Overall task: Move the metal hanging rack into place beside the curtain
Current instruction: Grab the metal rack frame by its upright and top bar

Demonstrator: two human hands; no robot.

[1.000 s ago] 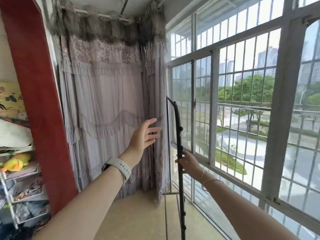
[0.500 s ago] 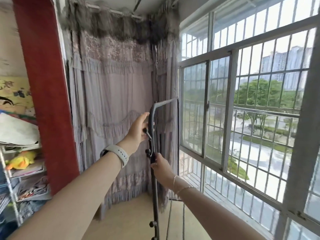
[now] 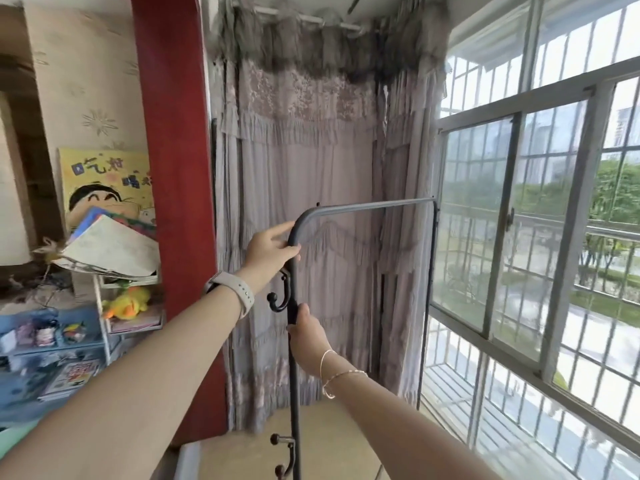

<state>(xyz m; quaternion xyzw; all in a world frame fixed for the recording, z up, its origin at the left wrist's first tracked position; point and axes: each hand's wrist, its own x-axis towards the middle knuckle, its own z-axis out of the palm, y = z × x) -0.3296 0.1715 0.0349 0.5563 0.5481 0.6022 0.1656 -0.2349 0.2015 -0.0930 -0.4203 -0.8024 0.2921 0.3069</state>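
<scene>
The metal hanging rack is a dark tubular frame with side hooks, standing upright in front of the pale mauve curtain. Its top bar runs from the near post to a far post by the window. My left hand grips the near post just below the curved top corner. My right hand grips the same post lower down, under a black hook. The rack's foot is out of view.
A red pillar stands left of the curtain. Beside it a white shelf holds books, papers and a yellow plush toy. A barred window lines the right side. Tan floor shows below the curtain.
My left hand went from open in the air to gripping the rack's near post. The rack has turned from edge-on to broadside, showing its top bar, and the view swung left.
</scene>
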